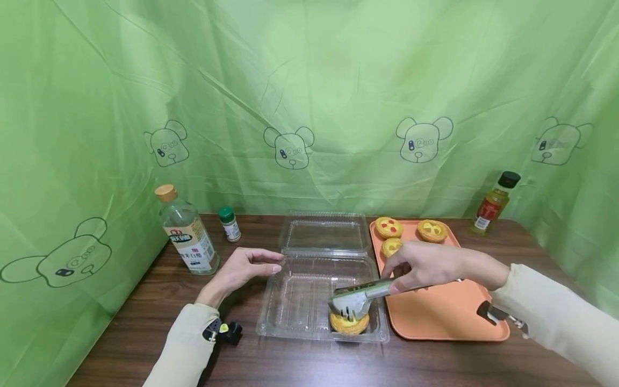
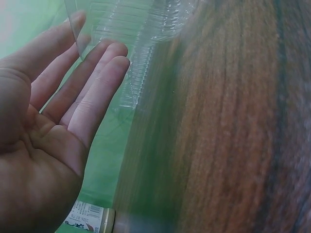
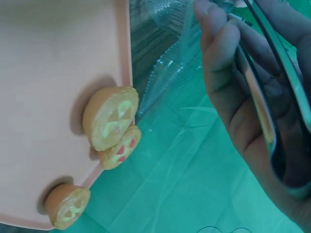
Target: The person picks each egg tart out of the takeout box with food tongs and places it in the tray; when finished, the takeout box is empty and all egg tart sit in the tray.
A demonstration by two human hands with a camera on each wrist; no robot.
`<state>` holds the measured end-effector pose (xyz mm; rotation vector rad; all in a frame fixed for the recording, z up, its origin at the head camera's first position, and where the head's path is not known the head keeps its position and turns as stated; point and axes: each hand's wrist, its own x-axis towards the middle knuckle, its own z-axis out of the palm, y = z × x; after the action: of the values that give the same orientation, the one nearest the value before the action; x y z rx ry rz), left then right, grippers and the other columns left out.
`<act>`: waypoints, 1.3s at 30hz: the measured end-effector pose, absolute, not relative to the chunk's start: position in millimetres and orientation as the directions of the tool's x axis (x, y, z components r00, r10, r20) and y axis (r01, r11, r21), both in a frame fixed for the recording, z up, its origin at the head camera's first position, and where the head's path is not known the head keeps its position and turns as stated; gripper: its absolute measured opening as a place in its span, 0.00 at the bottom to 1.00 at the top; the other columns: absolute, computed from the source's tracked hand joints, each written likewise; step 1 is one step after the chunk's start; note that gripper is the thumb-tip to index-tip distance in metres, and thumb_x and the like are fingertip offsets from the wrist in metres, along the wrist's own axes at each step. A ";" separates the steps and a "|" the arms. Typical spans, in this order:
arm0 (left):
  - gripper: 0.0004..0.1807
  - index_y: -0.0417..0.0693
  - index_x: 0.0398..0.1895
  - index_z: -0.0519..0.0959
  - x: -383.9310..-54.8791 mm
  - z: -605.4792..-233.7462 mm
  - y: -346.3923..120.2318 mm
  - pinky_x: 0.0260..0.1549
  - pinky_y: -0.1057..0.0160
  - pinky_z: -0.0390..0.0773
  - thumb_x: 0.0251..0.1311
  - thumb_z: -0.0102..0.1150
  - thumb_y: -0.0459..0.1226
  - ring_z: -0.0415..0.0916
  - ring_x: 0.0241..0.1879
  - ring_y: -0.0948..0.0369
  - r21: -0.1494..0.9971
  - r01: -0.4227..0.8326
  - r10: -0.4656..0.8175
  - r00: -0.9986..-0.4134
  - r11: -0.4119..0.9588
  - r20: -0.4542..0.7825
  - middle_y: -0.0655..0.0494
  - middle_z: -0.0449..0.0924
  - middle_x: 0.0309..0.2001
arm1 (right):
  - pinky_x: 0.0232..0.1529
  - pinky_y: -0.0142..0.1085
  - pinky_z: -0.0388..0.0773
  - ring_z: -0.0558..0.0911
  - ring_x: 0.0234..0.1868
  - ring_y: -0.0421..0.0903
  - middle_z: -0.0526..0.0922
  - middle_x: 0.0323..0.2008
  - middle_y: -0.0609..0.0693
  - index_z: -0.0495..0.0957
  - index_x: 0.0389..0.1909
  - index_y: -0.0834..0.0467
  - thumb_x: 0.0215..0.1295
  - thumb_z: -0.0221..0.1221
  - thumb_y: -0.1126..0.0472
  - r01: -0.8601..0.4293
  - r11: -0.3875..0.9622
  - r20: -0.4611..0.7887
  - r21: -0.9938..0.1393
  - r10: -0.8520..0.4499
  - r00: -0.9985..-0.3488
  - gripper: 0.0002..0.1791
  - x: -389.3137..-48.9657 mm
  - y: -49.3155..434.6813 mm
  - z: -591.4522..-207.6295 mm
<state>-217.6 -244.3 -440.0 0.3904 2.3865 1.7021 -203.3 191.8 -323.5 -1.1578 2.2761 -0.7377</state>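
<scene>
My right hand [image 1: 425, 264] holds metal tongs [image 1: 374, 291], their bent body also filling the right wrist view [image 3: 284, 121]. The tong heads are down at an egg tart [image 1: 349, 323] in the front right of a clear plastic clamshell box [image 1: 295, 301]. Whether the tongs still clasp the tart cannot be told. At the box's left edge, near the hinge, my left hand [image 1: 246, 269] reaches with fairly straight fingers. In the left wrist view the thumb and fingers [image 2: 92, 102] lie by the clear plastic; firm contact is unclear.
An orange tray [image 1: 445, 317] right of the box carries egg tarts [image 1: 432, 231] at its far end, one with red pieces [image 1: 388, 227]. The box lid [image 1: 324, 234] lies open behind. A vinegar bottle [image 1: 193, 242], a green-capped shaker [image 1: 229, 224] and an oil bottle [image 1: 493, 204] stand around.
</scene>
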 end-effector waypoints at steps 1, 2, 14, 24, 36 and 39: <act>0.20 0.45 0.57 0.89 -217.6 -440.1 -244.6 0.49 0.60 0.85 0.62 0.78 0.40 0.86 0.51 0.59 0.945 0.105 0.318 -0.948 0.309 0.002 0.51 0.89 0.54 | 0.21 0.30 0.75 0.76 0.21 0.32 0.81 0.23 0.36 0.89 0.44 0.53 0.70 0.71 0.59 -0.572 0.497 -0.168 -0.652 -0.831 -0.530 0.05 -202.9 192.7 -324.7; 0.20 0.45 0.57 0.89 -217.7 -440.2 -244.9 0.49 0.60 0.85 0.63 0.78 0.39 0.86 0.51 0.59 0.945 0.107 0.321 -0.947 0.309 0.002 0.51 0.89 0.54 | 0.21 0.29 0.75 0.76 0.21 0.32 0.81 0.23 0.36 0.89 0.44 0.52 0.70 0.71 0.58 -0.570 0.499 -0.167 -0.653 -0.829 -0.533 0.05 -202.5 193.5 -325.9; 0.20 0.42 0.57 0.88 -216.9 -440.9 -245.0 0.48 0.62 0.84 0.64 0.77 0.38 0.85 0.52 0.59 0.946 0.116 0.328 -0.945 0.303 0.011 0.47 0.88 0.54 | 0.24 0.30 0.77 0.77 0.24 0.33 0.82 0.25 0.36 0.88 0.45 0.51 0.71 0.70 0.55 -0.555 0.484 -0.130 -0.676 -0.820 -0.557 0.07 -198.5 202.0 -335.8; 0.20 0.43 0.57 0.88 -217.2 -440.9 -245.2 0.48 0.61 0.85 0.63 0.77 0.39 0.86 0.52 0.59 0.946 0.113 0.326 -0.945 0.303 0.008 0.49 0.89 0.54 | 0.23 0.30 0.76 0.76 0.24 0.33 0.81 0.25 0.37 0.89 0.47 0.50 0.71 0.70 0.56 -0.560 0.442 -0.069 -0.701 -0.823 -0.564 0.07 -196.7 209.8 -335.7; 0.20 0.47 0.57 0.89 -217.7 -440.5 -244.6 0.49 0.60 0.85 0.62 0.78 0.41 0.86 0.53 0.57 0.942 0.120 0.326 -0.945 0.313 0.012 0.51 0.89 0.54 | 0.22 0.33 0.77 0.78 0.24 0.36 0.83 0.27 0.41 0.88 0.51 0.51 0.73 0.69 0.56 -0.523 0.486 -0.038 -0.700 -0.757 -0.652 0.10 -194.4 236.6 -326.8; 0.20 0.47 0.57 0.89 -217.7 -440.9 -245.1 0.50 0.61 0.84 0.62 0.78 0.42 0.85 0.53 0.57 0.940 0.119 0.323 -0.946 0.321 0.009 0.51 0.88 0.55 | 0.22 0.34 0.78 0.79 0.24 0.36 0.84 0.28 0.41 0.89 0.51 0.50 0.72 0.70 0.56 -0.514 0.496 -0.026 -0.699 -0.737 -0.676 0.09 -194.0 244.6 -325.3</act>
<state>-217.7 -245.1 -440.9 0.4066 2.4009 1.6840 -194.0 244.6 -325.3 -1.0500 2.4229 -0.9728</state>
